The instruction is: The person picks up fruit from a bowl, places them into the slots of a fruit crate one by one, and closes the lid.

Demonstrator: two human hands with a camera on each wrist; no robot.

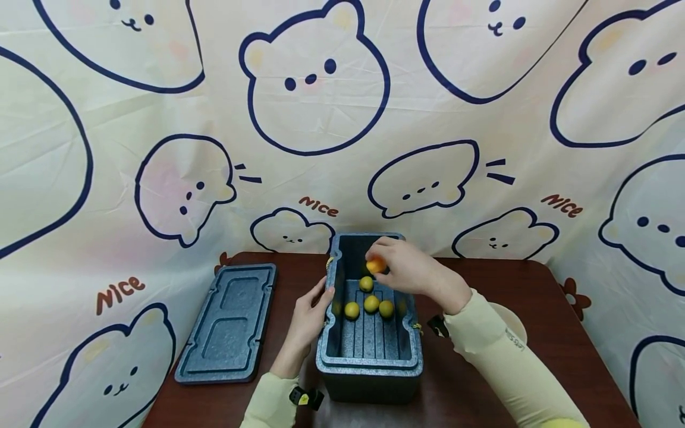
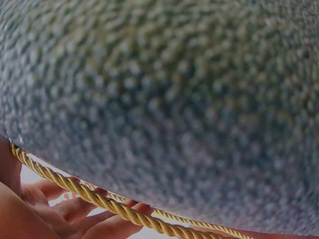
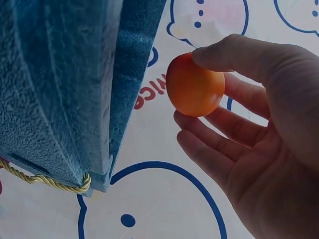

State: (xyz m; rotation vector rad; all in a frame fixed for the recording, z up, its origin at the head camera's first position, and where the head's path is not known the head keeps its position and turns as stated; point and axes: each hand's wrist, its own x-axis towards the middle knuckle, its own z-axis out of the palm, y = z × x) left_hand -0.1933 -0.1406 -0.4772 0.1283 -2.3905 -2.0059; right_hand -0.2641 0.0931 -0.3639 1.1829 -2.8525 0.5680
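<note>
In the head view a blue-grey foam box [image 1: 370, 366] stands uncovered, with several yellow-green round fruits [image 1: 371, 304] on its ribbed floor. Above its far part my right hand [image 1: 404, 266] holds a smooth, round orange-red fruit [image 3: 195, 84] between thumb and fingertips. The right wrist view has this fruit beside the box wall [image 3: 55, 74]. My left hand [image 1: 309, 315] rests on the box's left side, thumb at the rim and fingers extended. A twisted gold rope [image 2: 99, 200] crosses in front of those fingers in the left wrist view, where the box side fills most of the picture.
The box's lid [image 1: 227, 324] lies flat on the dark brown table [image 1: 460, 380] at the left. A pale round object [image 1: 509, 324] is partly hidden behind the right sleeve. A cloth with drawn bears [image 1: 316, 89] hangs behind the table.
</note>
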